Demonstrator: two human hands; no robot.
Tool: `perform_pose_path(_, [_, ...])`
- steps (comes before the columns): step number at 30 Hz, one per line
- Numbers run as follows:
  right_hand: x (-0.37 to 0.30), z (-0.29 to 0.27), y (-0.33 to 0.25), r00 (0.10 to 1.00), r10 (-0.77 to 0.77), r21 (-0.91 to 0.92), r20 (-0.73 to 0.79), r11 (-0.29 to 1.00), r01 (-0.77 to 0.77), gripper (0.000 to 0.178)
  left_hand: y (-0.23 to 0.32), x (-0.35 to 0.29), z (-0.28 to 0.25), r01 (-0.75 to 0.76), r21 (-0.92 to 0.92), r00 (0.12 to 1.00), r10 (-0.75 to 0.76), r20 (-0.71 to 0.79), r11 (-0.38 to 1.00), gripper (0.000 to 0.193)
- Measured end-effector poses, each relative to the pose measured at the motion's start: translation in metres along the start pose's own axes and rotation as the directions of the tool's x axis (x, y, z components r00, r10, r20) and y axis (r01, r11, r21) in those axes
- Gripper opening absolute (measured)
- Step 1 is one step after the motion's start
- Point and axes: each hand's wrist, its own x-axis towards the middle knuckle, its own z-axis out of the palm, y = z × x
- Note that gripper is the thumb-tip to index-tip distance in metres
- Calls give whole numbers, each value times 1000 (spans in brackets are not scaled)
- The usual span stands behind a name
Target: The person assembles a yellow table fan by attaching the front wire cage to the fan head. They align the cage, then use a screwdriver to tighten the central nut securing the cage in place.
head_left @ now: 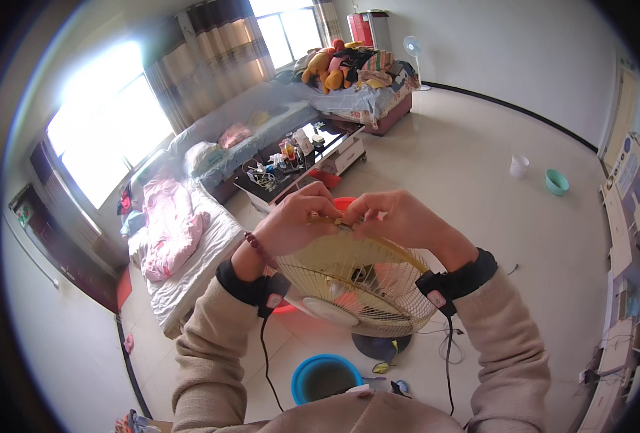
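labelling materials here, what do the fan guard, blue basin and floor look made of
The fan guard looks like cream-coated metal wire, given its thin, close bars, though plastic is possible. The blue basin is probably smooth plastic: even colour, rounded rim. The floor looks like glossy tile: reflections, faint seams.

The head-worn fisheye looks down and forward from close above the fan [360, 285].

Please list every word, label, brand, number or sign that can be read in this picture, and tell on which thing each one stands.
No text can be clearly read.
Left wrist unit: small red-and-white mark, too small to read.
Right wrist unit: similar mark, also too small.
Fan guard: no lettering can be made out.
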Motion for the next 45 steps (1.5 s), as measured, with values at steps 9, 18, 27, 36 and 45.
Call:
perform_pose_path(9, [2, 2, 9, 1000, -21, 115, -11, 993, 22, 11, -10, 1, 2, -82, -33, 996, 81, -26, 996, 19])
perform_pose_path(18, [-4, 7, 17, 986, -138, 130, -95, 980, 149, 9, -1, 3, 2, -44, -44, 999, 44, -6, 998, 18])
perform_pose_path(27, [-12, 9, 11, 988, -105, 190, -113, 974, 125, 8, 6, 4, -1, 22, -39, 999, -20, 39, 999, 19])
perform_pose_path(36, [-13, 13, 24, 970, -171, 183, -172, 962, 202, 8, 8, 5, 0, -26, -69, 997, 30, 67, 997, 20])
perform_pose_path(45, [-13, 14, 25, 966, -186, 234, -182, 946, 226, 8, 11, 6, 0, -14, -71, 997, 19, 78, 997, 20])
